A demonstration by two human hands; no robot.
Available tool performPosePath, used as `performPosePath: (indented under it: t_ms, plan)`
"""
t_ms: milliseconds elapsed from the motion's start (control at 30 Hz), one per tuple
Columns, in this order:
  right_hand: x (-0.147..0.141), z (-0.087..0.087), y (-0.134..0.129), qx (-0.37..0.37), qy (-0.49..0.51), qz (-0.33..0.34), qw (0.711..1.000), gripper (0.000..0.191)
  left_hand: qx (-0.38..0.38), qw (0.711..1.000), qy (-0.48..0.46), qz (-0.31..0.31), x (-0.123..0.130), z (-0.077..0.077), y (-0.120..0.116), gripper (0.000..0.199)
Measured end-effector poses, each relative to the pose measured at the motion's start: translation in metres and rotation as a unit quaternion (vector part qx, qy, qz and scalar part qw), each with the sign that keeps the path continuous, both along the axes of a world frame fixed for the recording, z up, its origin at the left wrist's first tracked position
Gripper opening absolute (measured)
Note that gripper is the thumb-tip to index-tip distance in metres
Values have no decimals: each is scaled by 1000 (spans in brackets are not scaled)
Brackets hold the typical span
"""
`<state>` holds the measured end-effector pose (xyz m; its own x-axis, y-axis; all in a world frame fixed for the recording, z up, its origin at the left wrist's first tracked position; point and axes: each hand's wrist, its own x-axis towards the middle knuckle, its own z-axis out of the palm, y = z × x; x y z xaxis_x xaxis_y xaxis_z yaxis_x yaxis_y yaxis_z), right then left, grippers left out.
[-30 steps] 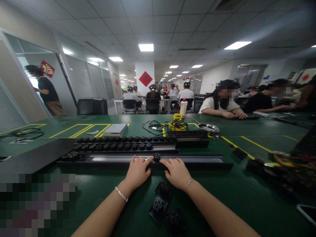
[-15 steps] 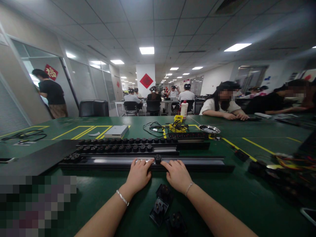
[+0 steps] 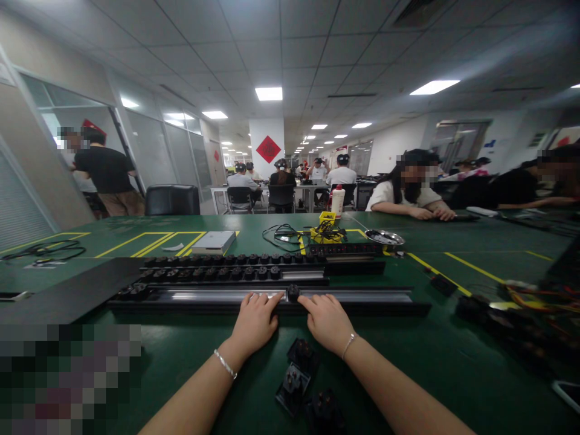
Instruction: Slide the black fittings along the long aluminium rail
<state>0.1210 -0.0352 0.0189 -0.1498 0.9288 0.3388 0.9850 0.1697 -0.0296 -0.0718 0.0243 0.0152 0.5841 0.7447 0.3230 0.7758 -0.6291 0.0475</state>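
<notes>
A small black module [image 3: 293, 293] sits in the long black rail [image 3: 194, 296] that lies across the green table. My left hand [image 3: 257, 317] rests on the rail to the left of the module, fingers spread, its index fingertip close to the module's side. On the other side my right hand [image 3: 327, 320] lies with spread fingers, the index fingertip at the module's right edge. Two more black modules [image 3: 139, 291] sit at the rail's left end. Nearer to me, between my forearms, are several loose black pieces with prongs [image 3: 292, 382].
Behind lie other rails [image 3: 301, 275] filled with modules, a white box [image 3: 214, 242], a yellow bin [image 3: 327, 233] with cables and a metal bowl [image 3: 384, 238]. Wires and dark parts [image 3: 493, 320] lie at right. A person's forearms rest on the table's far right.
The black module has shifted slightly to the right along the rail, and my right hand has moved slightly right with it. A person at the far left has moved right.
</notes>
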Motion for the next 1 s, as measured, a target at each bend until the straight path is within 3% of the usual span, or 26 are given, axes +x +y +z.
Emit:
performPosePath:
  t_ms: [200, 1000]
  plan:
    - [4, 0, 2, -29, -10, -10, 999, 42, -7, 1000, 3, 3, 0, 1, 0, 51]
    - [8, 0, 2, -25, -5, -10, 1000, 41, 8, 1000, 7, -8, -2, -4, 3, 51]
